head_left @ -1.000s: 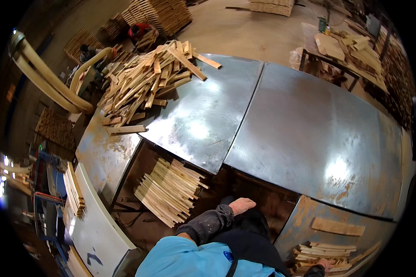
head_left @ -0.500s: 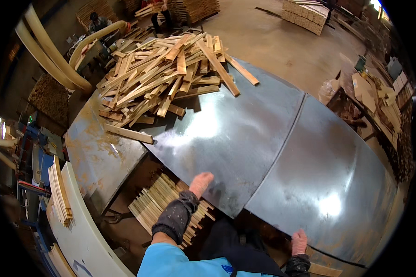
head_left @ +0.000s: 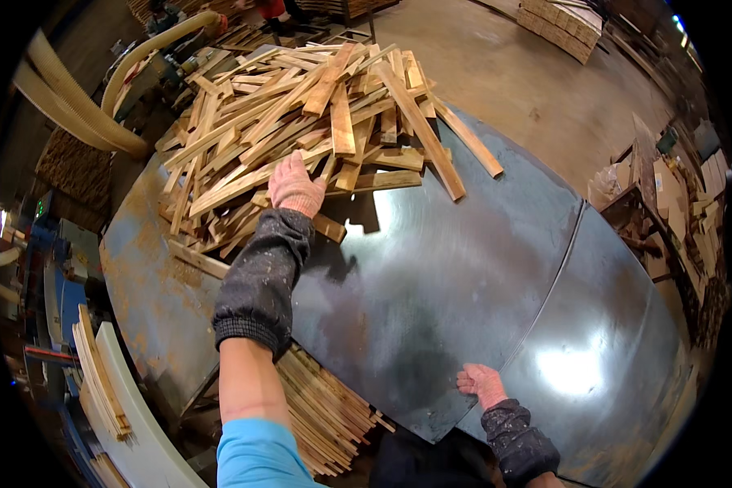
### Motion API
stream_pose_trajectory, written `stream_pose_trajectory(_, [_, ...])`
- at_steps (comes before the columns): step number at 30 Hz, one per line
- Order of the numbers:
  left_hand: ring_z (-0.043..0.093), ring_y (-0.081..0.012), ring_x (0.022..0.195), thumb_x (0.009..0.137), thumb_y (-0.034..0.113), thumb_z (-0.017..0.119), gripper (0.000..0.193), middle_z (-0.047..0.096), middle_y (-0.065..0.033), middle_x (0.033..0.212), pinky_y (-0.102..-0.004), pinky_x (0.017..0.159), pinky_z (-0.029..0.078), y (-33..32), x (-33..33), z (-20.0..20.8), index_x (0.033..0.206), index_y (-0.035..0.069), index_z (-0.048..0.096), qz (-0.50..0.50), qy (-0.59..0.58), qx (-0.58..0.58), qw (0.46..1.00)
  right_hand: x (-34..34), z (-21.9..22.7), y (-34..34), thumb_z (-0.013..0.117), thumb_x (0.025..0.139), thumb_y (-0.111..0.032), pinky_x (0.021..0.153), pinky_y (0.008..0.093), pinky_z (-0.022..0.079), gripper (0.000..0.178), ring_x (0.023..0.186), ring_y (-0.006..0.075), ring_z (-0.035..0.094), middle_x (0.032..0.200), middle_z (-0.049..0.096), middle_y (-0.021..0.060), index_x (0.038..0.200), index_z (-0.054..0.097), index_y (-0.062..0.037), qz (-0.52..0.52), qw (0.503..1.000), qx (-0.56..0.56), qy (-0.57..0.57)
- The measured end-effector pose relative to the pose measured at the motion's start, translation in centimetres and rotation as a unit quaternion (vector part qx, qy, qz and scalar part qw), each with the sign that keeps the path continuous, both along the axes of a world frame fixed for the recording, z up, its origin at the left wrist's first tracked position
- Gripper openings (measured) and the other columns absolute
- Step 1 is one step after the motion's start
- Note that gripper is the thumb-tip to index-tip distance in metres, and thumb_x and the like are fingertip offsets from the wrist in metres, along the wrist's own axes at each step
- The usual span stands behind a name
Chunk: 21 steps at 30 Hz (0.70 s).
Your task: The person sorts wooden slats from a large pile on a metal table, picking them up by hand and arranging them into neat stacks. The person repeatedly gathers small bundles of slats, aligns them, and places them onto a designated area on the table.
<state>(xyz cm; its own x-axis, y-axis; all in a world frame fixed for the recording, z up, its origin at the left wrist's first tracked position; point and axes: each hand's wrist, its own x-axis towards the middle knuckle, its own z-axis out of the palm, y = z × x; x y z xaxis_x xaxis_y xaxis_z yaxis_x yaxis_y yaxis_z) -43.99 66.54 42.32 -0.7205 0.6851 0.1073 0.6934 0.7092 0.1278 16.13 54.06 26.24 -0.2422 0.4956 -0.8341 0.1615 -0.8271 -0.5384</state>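
Observation:
My left hand [head_left: 297, 185], in a pinkish knit glove, reaches out to the near side of a heaped pile of wooden strips [head_left: 260, 138]. Its fingers stretch forward over the strips and are not wrapped round any of them; whether they touch the wood is hard to tell. Low over the metal tabletop [head_left: 415, 301], by the seam between two sheets, my right hand [head_left: 481, 384] is closed with its fingers curled in. Nothing shows in it. Dark sleeve covers run up both forearms.
Below the table's near edge lies a stack of narrow strips [head_left: 325, 415]. At left, more strips [head_left: 102, 374] rest on a pale curved surface [head_left: 142, 407]. Ribbed hoses [head_left: 81, 106] rise at far left. A bench with wood scraps [head_left: 667, 203] stands at right.
My left hand has moved forward from the table's near edge to the pile. The right hand has come up and inward over the metal. The view has shifted a little.

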Motion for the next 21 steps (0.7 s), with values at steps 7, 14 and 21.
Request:
stream_pose_trajectory(7, [0.047,-0.0361,0.157,0.092,0.042,0.084,0.106,0.036,-0.0131,0.176,-0.0493,0.126,0.041,8.4,-4.2,1.8,0.176,0.021,0.024,-0.003,-0.011,-0.210,0.978,-3.3,-2.8,3.0,0.074,0.104,-0.031,0.068,0.0394,0.062,0.042,0.073,0.0274,0.073,0.092,0.075,0.0167,0.118,0.070,0.0080,-0.014,0.999,-0.034,-0.034])
stream_pose_trajectory(14, [0.067,-0.0392,0.133,0.092,0.028,0.086,0.076,0.057,-0.0190,0.150,-0.0484,0.107,0.059,11.0,-5.1,-1.4,0.156,0.018,0.047,0.014,0.012,-0.163,0.986,-2.2,-4.5,3.8,0.069,0.107,-0.037,0.068,0.0448,0.064,0.050,0.075,0.0350,0.076,0.098,0.077,0.0251,0.122,0.068,0.0110,-0.016,0.995,-0.087,-0.048])
stream_pose_trajectory(21, [0.065,-0.0403,0.121,0.090,0.014,0.081,0.059,0.058,-0.0209,0.130,-0.0505,0.103,0.053,6.2,0.1,-3.6,0.136,0.008,0.044,-0.021,0.027,-0.126,0.991,-2.3,-4.2,4.0,0.067,0.109,-0.038,0.071,0.0475,0.066,0.055,0.081,0.0363,0.078,0.104,0.078,0.0259,0.130,0.065,0.0126,0.007,0.995,-0.089,-0.037])
